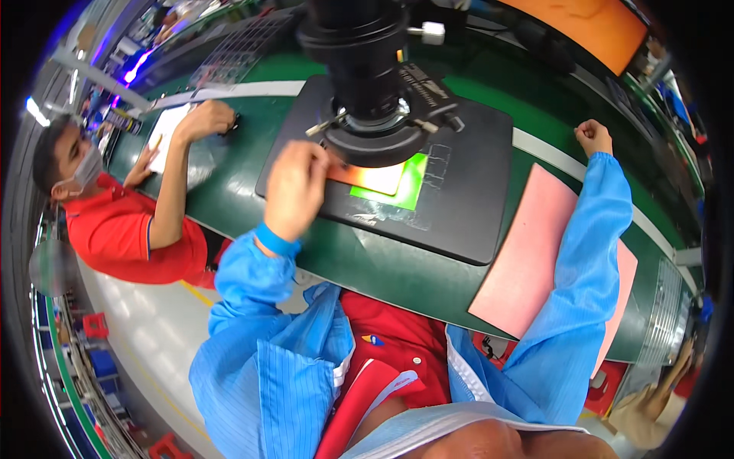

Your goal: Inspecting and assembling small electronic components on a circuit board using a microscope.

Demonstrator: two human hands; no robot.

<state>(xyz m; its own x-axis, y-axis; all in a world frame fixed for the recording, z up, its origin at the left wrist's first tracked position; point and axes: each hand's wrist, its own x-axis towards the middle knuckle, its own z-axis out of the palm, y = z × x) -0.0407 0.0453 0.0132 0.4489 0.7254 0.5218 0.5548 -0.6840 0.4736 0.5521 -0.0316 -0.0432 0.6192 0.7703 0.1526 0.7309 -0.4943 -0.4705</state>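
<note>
My left hand point(294, 187) is closed at the left edge of a flat orange panel point(359, 177), its fingertips pinching that edge. The panel lies partly over a bright green square point(414, 182) on a dark grey base plate point(466, 206). Above it stands a black microscope point(375, 92), whose ring-shaped lower end hides the panel's far part and casts bright light on it. Away to the right, my right hand point(594, 138) rests on the green table as a loose fist, with nothing showing in its curled fingers.
Pink sheets point(531, 245) lie under and beside my right forearm. At the back right stands a screen glowing orange point(589, 27). On the left a co-worker in red point(126, 229) handles a white sheet point(170, 130). A wire rack point(241, 50) sits behind.
</note>
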